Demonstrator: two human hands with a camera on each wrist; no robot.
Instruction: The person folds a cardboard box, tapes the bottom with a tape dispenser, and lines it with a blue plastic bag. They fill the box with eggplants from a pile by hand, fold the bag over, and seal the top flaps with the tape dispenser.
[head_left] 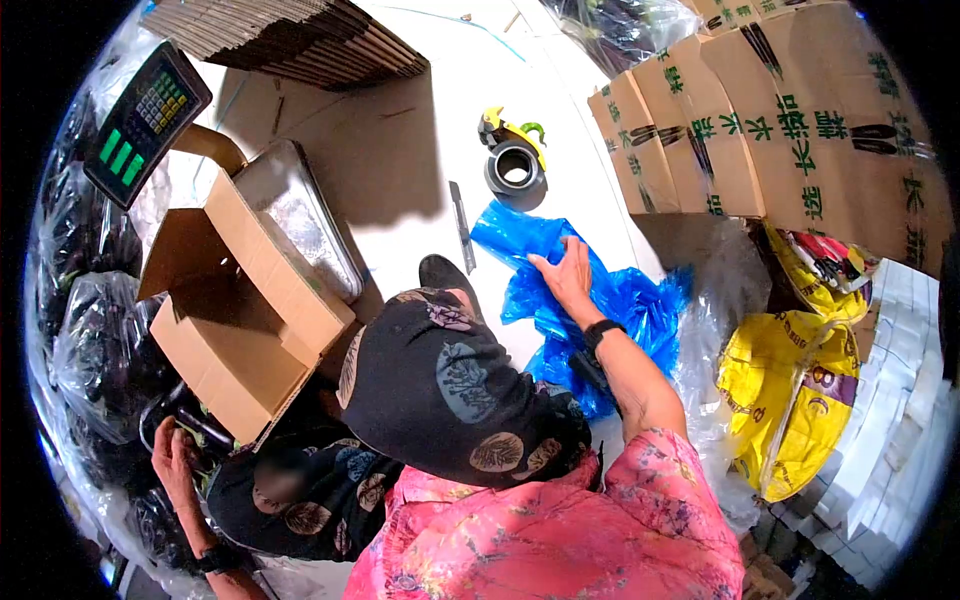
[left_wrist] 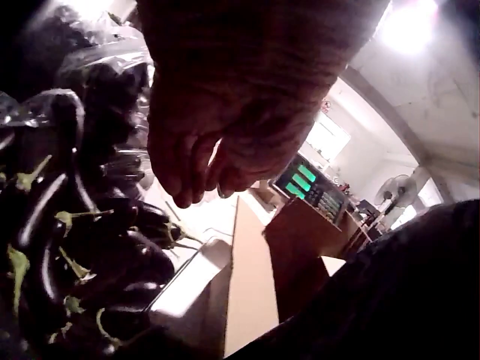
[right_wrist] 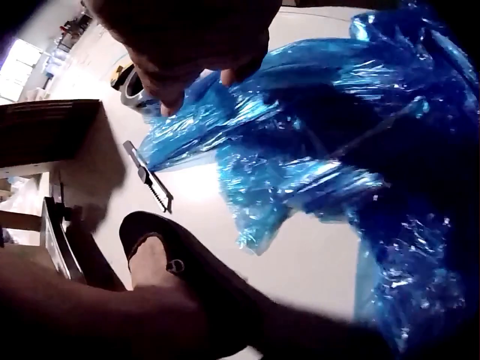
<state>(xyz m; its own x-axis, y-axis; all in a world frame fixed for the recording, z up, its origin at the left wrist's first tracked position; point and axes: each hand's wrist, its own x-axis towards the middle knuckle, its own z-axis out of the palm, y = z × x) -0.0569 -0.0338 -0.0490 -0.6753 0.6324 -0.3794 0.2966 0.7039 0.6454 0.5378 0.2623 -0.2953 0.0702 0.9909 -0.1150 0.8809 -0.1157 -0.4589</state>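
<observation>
My right hand (head_left: 568,278) touches a crumpled blue plastic bag (head_left: 625,300) on the floor, thumb and forefinger spread apart. In the right wrist view its fingertips (right_wrist: 234,75) lie over the bag's near folds, with a gap between them. On the other side, my left hand (head_left: 175,465) hangs with loosely bent fingers and holds nothing. Dark purple eggplants (left_wrist: 45,217) with green stems lie close to it in the left wrist view. Beside that hand stands an open cardboard box (head_left: 210,365), tilted on the metal platform (head_left: 310,215) of a scale.
The scale's display (head_left: 145,125) glows green. A utility knife (head_left: 462,228) and a yellow tape dispenser (head_left: 528,132) lie on the floor. Flattened cartons (head_left: 300,45) stand at the back, printed boxes (head_left: 740,130) at the right, near a yellow bag (head_left: 780,390).
</observation>
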